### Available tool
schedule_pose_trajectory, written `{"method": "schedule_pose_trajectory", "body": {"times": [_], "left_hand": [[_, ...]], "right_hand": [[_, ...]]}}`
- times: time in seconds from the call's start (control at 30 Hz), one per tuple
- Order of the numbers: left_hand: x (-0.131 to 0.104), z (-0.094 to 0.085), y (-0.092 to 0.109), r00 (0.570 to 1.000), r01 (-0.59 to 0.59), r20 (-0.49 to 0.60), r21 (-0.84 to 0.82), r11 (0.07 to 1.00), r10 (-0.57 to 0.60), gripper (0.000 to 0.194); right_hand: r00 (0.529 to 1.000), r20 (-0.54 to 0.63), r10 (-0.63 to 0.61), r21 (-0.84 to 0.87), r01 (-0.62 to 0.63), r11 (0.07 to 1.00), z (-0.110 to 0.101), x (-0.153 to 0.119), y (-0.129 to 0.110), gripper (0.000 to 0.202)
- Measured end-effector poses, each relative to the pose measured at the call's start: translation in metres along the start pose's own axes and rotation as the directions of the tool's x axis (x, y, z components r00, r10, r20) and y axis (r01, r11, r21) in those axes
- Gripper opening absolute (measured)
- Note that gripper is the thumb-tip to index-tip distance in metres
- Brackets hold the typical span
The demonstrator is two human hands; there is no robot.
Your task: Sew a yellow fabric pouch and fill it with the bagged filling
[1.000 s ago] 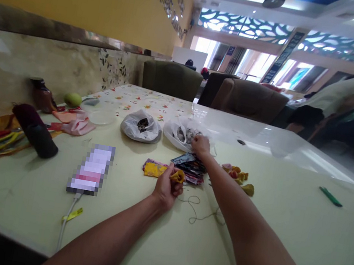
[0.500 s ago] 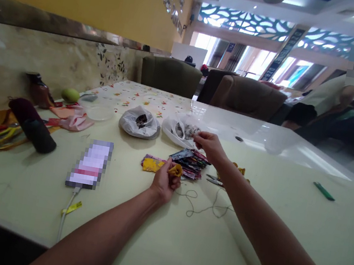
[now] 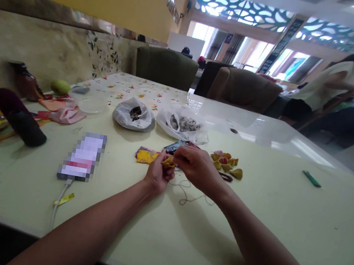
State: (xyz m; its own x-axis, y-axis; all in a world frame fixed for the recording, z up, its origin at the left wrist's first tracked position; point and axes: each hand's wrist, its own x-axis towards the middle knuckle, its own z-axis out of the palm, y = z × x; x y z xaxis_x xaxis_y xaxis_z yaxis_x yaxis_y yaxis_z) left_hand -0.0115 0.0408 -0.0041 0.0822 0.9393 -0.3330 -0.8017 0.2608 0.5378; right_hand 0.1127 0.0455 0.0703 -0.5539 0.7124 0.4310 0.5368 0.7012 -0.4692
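My left hand (image 3: 158, 176) is closed around a small yellow cloth pouch (image 3: 169, 163), rolled open at the top. Over that opening my right hand (image 3: 194, 164) has its fingers pinched together; whatever is between them is hidden. Under and behind the hands lies a stack of patterned cloth pieces (image 3: 179, 145), partly covered. A flat yellow cloth piece (image 3: 146, 157) lies left of my left fingers. Thin dark thread (image 3: 184, 194) loops on the table below the hands. Right of my right hand are several small plump yellow pouches (image 3: 227, 160) and a dark scissors handle (image 3: 225, 177).
Two white plastic bags stand behind: one with dark bits (image 3: 134, 120), one with grey-white fluffy stuffing (image 3: 186, 127). A charging phone (image 3: 83, 155), dark cylinder (image 3: 27, 126) and bottle (image 3: 25, 83) are left. A green cutter (image 3: 312, 178) lies right. Another person (image 3: 325, 85) stands beyond.
My right hand has come back from the bag of stuffing to the yellow pouch in my left hand. The view has shifted slightly, and the small yellow pouches show more fully.
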Motion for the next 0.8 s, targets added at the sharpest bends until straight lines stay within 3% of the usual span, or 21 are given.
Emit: {"method": "schedule_pose_trajectory", "body": {"times": [0.23,0.37,0.5,0.63,0.8], "left_hand": [[-0.002,0.001,0.0,0.996,-0.082,-0.044,0.04,0.996,0.084,0.041],[-0.004,0.003,0.001,0.99,-0.116,-0.067,0.064,0.991,0.12,0.043],[-0.005,0.003,0.002,0.991,-0.107,-0.075,0.026,0.994,0.109,0.044],[-0.005,0.004,0.002,0.992,-0.086,-0.093,-0.019,0.996,0.084,0.04],[-0.005,0.004,0.002,0.994,-0.073,-0.09,-0.064,0.995,0.067,0.038]], "right_hand": [[0.995,0.088,0.047,-0.188,-0.03,0.982,0.016,-0.001,0.01,0.021],[0.997,0.055,0.052,-0.07,-0.048,0.996,0.016,-0.001,0.007,0.01],[0.996,-0.017,0.085,0.054,-0.084,0.995,0.011,-0.001,0.001,0.012],[0.999,-0.027,0.044,0.017,-0.044,0.999,0.014,0.0,0.004,0.014],[0.998,0.048,0.051,-0.028,-0.05,0.998,0.016,0.0,0.007,0.017]]}}
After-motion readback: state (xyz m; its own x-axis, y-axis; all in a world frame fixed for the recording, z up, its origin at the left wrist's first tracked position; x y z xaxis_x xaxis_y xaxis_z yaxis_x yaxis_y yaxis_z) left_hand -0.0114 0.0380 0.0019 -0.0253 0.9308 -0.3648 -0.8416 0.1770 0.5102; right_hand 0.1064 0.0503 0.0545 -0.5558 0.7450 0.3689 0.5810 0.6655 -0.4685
